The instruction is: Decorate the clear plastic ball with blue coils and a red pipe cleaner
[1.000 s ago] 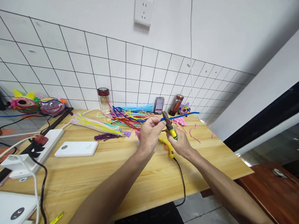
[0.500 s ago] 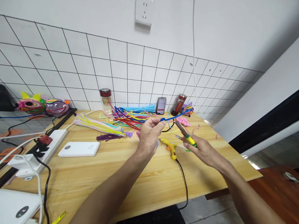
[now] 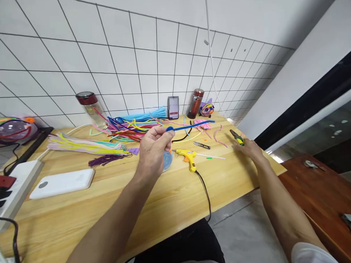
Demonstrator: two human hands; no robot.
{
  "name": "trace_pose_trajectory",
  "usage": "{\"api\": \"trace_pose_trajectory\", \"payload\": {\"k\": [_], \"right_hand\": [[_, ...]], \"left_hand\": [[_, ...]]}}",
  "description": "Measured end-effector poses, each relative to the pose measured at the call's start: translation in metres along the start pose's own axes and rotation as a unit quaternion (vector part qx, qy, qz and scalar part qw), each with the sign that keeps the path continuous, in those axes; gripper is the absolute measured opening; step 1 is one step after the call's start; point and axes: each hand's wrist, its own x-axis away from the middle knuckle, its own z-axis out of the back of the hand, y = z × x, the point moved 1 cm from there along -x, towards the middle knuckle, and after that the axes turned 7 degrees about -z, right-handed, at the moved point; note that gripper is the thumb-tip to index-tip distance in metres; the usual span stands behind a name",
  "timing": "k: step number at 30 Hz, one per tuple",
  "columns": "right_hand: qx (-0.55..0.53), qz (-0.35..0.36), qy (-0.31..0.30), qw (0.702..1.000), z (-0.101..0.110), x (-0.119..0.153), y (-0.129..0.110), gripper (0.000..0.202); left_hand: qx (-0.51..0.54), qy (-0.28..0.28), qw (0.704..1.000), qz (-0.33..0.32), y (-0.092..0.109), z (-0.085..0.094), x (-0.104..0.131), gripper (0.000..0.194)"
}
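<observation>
My left hand pinches a blue pipe cleaner by its coiled end, and the straight part points right. At the table's right side, my right hand is closed on pliers with green-and-yellow handles, their jaws pointing up-left. A yellow glue gun lies between the hands, with small black snips just behind it. Beside my left wrist is a round, clear bluish item, partly hidden.
Bundles of coloured pipe cleaners lie along the back left. Behind them stand a glass bottle, a phone and a red flask. A white power bank and a power strip are on the left.
My right hand has moved right with the pliers, away from the blue pipe cleaner, down to the table's right side. My left hand still holds the coil. The view has shifted right and down.
</observation>
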Motion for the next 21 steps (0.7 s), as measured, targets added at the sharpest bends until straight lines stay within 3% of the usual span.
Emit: {"api": "trace_pose_trajectory", "payload": {"k": [4, 7, 9, 11, 12, 13, 16, 18, 21], "right_hand": [[0.004, -0.031, -0.013, 0.999, -0.004, -0.015, -0.006, 0.066], [-0.006, -0.025, -0.002, 1.000, 0.009, -0.016, -0.023, 0.058], [-0.028, 0.008, 0.012, 1.000, 0.023, -0.002, -0.043, 0.046], [-0.095, 0.094, 0.015, 0.991, 0.037, 0.030, -0.072, 0.037], [-0.217, 0.186, 0.010, 0.958, 0.044, 0.052, -0.089, 0.038], [-0.327, 0.265, -0.023, 0.907, 0.049, 0.077, -0.107, 0.043], [-0.515, 0.381, -0.138, 0.755, 0.056, 0.149, -0.162, 0.050], [-0.564, 0.388, -0.186, 0.705, 0.055, 0.180, -0.191, 0.052], [-0.617, 0.392, -0.188, 0.656, 0.052, 0.198, -0.215, 0.043]], "left_hand": [[-0.006, 0.012, 1.000, 0.004, -0.006, 0.001, -0.004, 0.027], [0.001, 0.017, 1.000, 0.010, -0.006, 0.002, -0.006, 0.028], [0.006, 0.018, 1.000, 0.018, -0.006, 0.002, -0.006, 0.029], [0.012, 0.016, 0.999, 0.028, -0.004, 0.002, -0.005, 0.030], [0.016, 0.014, 0.999, 0.031, -0.003, 0.001, -0.004, 0.030], [0.020, 0.011, 0.999, 0.034, -0.002, 0.000, -0.003, 0.030], [0.031, 0.005, 0.999, 0.040, 0.002, -0.002, 0.001, 0.030], [0.038, 0.004, 0.998, 0.042, 0.006, -0.003, 0.003, 0.030], [0.044, -0.005, 0.998, 0.038, 0.012, -0.003, 0.005, 0.029]]}}
